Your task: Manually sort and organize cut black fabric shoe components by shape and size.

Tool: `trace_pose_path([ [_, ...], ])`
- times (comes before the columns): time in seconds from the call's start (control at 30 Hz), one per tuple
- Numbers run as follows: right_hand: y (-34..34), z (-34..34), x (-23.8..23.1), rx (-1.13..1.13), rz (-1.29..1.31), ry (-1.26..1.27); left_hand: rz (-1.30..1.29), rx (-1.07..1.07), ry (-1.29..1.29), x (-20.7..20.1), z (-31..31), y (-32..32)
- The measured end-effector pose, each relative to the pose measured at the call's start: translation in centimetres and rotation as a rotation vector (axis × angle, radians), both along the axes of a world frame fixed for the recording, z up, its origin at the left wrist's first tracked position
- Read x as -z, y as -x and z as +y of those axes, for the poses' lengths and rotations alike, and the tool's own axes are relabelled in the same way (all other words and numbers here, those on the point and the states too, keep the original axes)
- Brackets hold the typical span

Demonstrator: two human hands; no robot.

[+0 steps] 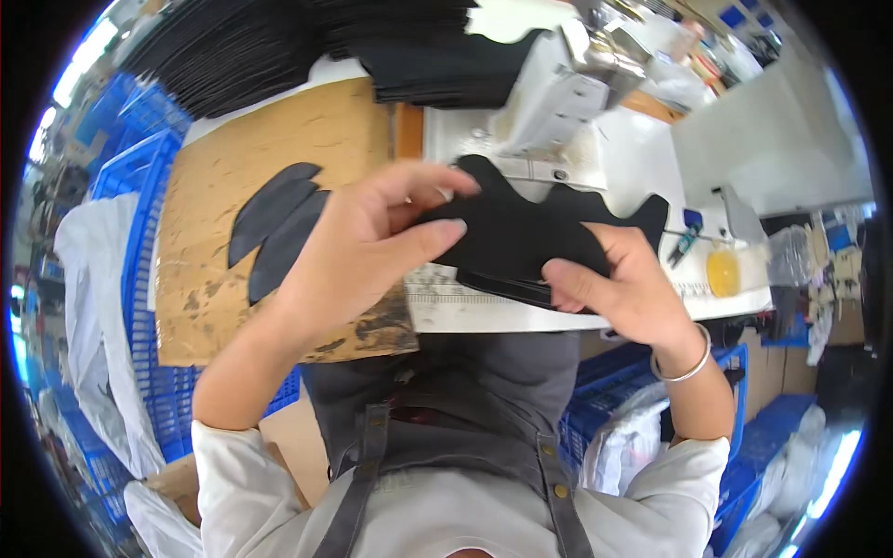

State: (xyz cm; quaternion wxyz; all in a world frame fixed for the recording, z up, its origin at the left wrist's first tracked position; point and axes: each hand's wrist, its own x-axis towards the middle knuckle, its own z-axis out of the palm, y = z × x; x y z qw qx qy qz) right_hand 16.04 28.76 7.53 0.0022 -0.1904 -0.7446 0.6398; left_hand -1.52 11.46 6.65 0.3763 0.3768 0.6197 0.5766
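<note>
A dark cut piece (521, 228) with a wavy upper edge, perhaps leather or fabric, is held up over the front of the white work table. My right hand (628, 279) grips its right side, thumb on the near face and the other fingers partly hidden. At the left end is my left hand (363, 237), thumb and index finger apart and slightly blurred; it touches or nearly touches the piece. Under the held piece, more dark layers (507, 288) show at the lower edge. Two smaller dark leaf-shaped pieces (279, 228) lie on the brown board, left of my left hand.
The worn brown board (205, 288) covers the table's left part. A white machine (549, 102) stands behind the held piece. Stacks of dark pieces (233, 56) line the back. To the right lie a green-and-dark tool (686, 240) and a yellow round thing (722, 273). Blue crates (139, 279) flank the table.
</note>
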Motion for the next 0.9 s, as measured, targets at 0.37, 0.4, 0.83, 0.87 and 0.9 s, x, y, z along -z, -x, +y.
trace_pose_path([
  [0.37, -3.7, 5.2, 2.1, -0.009, -0.183, -0.513, 0.525, 0.354, 0.187, 3.3, 9.1, -2.5],
  [0.4, -3.8, 5.4, 2.3, -0.014, -0.162, -0.56, 0.617, 0.314, 0.157, 3.4, 9.3, -2.6],
  [0.83, -3.7, 5.1, 1.9, -0.015, -0.174, -0.594, 0.706, 0.301, 0.127, 3.9, 9.2, -2.8],
  [0.87, -3.6, 5.1, 1.9, -0.011, -0.171, -0.582, 0.727, 0.298, 0.121, 3.8, 9.2, -2.8],
  [0.9, -3.6, 5.1, 1.9, -0.007, -0.168, -0.569, 0.749, 0.294, 0.115, 3.8, 9.2, -2.9],
])
